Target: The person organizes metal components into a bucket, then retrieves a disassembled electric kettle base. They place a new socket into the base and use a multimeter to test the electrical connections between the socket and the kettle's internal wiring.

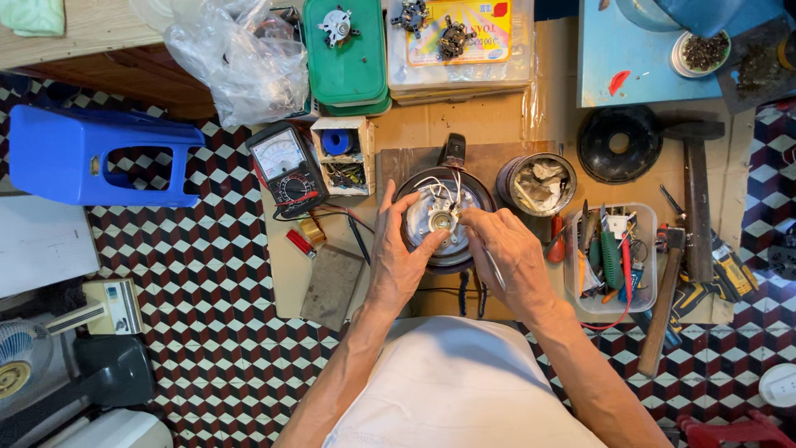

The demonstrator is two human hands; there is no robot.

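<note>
Down on the checkered floor [207, 274], a sheet of cardboard [414, 124] is the work surface, with a blue plastic stool [58, 153] off to one side and a crumpled clear bag [236, 62] above. At the middle sits the round motor [444, 220], opened face-up on a small wooden board [398, 162], its pale metal plate and hub showing, white wires looping off the top. It looks to me like the job is midway: the casing is off and the insides are bare, the wiring loose, nothing closed up again.

The left hand [398, 257] cups the motor's near rim, fingers [431, 241] together against the hub. The right hand [510, 257] comes in from the other side, fingers [477, 216] pinched on something small at the centre, a thin wire or part; I can't make out which.

Around it: a black dished cover [618, 143], a hammer [695, 199], a clear tub of hand tools [609, 257], a tin of rags [537, 184], a dial meter [286, 166], and a little red lighter [300, 243].
</note>
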